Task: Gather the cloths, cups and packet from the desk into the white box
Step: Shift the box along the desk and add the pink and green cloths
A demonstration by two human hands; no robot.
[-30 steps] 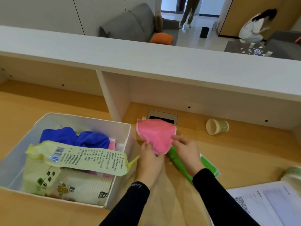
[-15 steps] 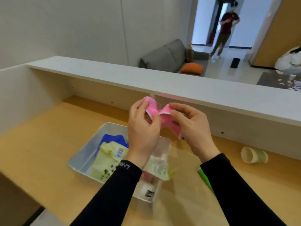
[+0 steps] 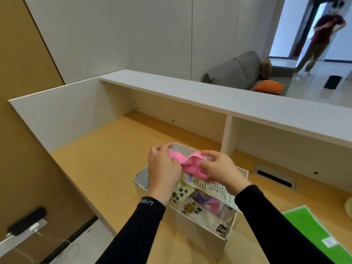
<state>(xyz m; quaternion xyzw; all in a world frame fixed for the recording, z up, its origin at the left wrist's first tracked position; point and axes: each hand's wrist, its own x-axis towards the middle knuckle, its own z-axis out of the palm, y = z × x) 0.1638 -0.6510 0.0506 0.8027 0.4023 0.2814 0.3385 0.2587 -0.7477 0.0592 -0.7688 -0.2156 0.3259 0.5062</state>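
Hands over the white box (image 3: 202, 228), head view. Both the left hand (image 3: 163, 172) and the right hand (image 3: 222, 171), in black sleeves (image 3: 148, 218), hold a single pink cloth (image 3: 192, 165) bunched between them. The fingers (image 3: 210, 154) of each hand are curled closed on the fabric: those of the left pinch its left fold, those of the right pinch its right fold, where a pale trimmed edge shows. The cloth is held clear of the tabletop (image 3: 99, 161) and hangs between the two sets of fingers. Directly below the fingers stands the box, open-topped, resting on the tabletop. Inside it, just beneath the fingers, lies a pale printed packet (image 3: 206, 187), its upper flap reaching up to the cloth's lower edge; whether the two touch cannot be told. A green folder (image 3: 314, 231) lies on the tabletop to the right of the right fingers, well apart from them and nearer the person.
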